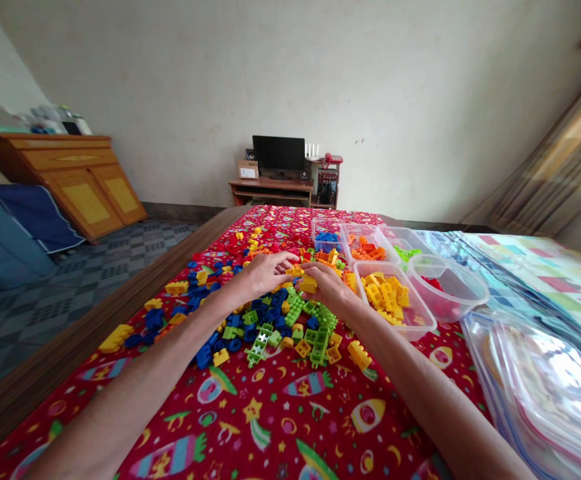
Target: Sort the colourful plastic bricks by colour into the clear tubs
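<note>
While our right grip (326, 283) holds a yellow block (309, 285) over loose bricks (270, 312), whether our left grip (266, 274) holds anything we cannot tell. We list: red rocket-print cloth (270, 437) beneath; beyond, black monitor (279, 155), pale wall (180, 80); leftward, wooden cabinet (73, 183), grey tiled floor (165, 237).

Shows no readable text, brand or number; bears a white label (247, 172) on the cardboard box (248, 164), too small to read.

red rocket-print cloth (337, 417) – yellow, blue, green bricks (270, 312)
</note>
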A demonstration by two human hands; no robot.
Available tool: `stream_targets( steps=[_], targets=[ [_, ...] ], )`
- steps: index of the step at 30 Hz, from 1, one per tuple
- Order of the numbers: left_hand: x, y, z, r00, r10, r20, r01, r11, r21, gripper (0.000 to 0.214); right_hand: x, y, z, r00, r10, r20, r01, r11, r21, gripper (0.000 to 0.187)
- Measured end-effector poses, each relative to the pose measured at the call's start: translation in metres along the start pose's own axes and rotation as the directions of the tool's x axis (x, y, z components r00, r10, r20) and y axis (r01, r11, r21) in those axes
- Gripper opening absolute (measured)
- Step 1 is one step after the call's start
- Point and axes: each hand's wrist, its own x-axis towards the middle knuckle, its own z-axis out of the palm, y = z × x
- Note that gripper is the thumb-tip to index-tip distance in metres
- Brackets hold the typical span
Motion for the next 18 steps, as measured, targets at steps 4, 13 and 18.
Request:
stream_targets(
  steps=[4,13,18],
  targets=[
    [-0.003,0.018,0.005,0.998,0.021,0.062,-0.022,1.0,0.01,0.039,0.001,0.001,0.0,0.995,-0.07,0.07,0.081,0.98,-0.181,0.016],
    [-0.005,-0.019,-0.006,0.993,0.013,0.12,-0.064,0.901,0.43,0.029,0.012,0.006,-0.01,0.973,-0.202,-0.111,0.15,0.922,-0.358,0.017],
    [-0.008,-0.032,0.0,0.976,-0.05,0.211,-0.075,0.835,0.545,0.028,0.012,0.008,-0.008,0.98,-0.17,-0.108,0.13,0.944,-0.303,0.013]
  ],
)
